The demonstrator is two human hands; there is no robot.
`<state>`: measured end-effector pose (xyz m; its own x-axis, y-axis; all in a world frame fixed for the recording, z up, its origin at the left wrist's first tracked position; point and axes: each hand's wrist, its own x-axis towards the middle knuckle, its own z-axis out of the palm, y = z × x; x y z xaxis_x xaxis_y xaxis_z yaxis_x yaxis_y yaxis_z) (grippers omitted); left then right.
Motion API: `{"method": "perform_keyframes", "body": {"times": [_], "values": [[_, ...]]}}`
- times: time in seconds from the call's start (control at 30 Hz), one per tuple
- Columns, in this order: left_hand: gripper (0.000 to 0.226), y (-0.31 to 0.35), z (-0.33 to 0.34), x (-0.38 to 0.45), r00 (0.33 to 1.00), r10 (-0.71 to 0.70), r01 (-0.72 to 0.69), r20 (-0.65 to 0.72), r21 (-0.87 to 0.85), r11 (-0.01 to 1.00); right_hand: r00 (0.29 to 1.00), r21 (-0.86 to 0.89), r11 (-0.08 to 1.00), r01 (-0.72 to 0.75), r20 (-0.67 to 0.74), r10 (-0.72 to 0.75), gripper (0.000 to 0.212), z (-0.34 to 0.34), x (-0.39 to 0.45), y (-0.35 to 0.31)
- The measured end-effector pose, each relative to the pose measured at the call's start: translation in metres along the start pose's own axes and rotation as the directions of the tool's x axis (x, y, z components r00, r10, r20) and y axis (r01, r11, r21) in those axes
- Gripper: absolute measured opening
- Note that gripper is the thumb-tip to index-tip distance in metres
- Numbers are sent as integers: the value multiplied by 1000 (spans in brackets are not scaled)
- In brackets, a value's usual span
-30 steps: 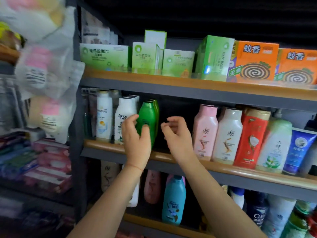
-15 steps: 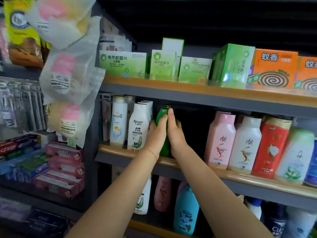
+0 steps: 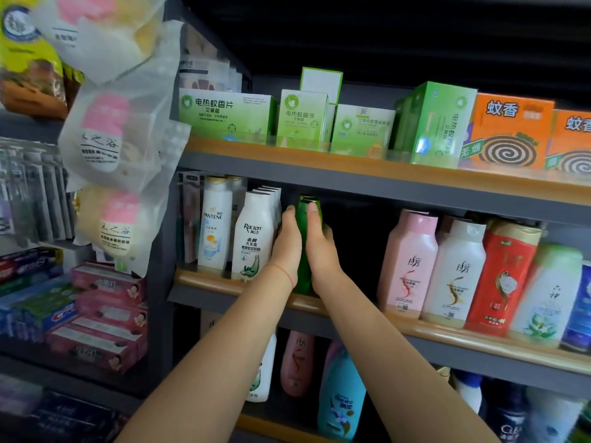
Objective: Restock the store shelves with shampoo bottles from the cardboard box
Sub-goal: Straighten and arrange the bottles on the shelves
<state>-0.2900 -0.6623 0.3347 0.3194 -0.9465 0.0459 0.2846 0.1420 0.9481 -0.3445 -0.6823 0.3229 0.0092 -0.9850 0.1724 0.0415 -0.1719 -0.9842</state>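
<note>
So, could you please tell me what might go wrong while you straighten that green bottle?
1. The green bottle, pressed between the left hand and right hand, could tip into the dark gap on its right.
2. The left hand sits close to the white Raclen bottle and could knock it.

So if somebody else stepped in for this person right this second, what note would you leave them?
Left hand: flat against the left side of the green shampoo bottle.
Right hand: flat against its right side; neither has a curled grip.
The bottle stands upright on the middle shelf, beside the white Raclen bottle, with a dark gap to its right.
Done: this bottle is on the shelf.
Left: let go and fetch more; the cardboard box is out of view.
</note>
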Motion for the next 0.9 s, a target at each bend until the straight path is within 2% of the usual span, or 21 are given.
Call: {"method": "perform_keyframes", "body": {"times": [0.07,0.27,0.37,0.5,0.57,0.7,0.9], "values": [[52,1,2,2,1000,-5,5,1,-7,1000,1000,2,1000,7,0,-7,80,-1,1,0],[35,0,7,9,999,23,-21,48,-46,999,1000,8,1000,6,1,-6,80,-2,3,-1],[34,-3,8,9,996,71,-67,53,-73,995,1000,11,1000,23,5,-24,79,0,5,0],[41,-5,8,14,996,38,-29,81,-112,993,999,22,999,39,7,-40,86,1,10,-1],[43,-6,7,16,997,12,-1,80,-137,991,1000,96,995,-7,20,5,91,1,11,-2],[47,-3,7,15,993,-69,84,98,-155,984,990,285,949,-138,36,133,81,-1,23,0],[44,-7,9,19,994,-61,77,90,-184,980,984,334,927,-172,102,146,57,-4,24,0]]}}
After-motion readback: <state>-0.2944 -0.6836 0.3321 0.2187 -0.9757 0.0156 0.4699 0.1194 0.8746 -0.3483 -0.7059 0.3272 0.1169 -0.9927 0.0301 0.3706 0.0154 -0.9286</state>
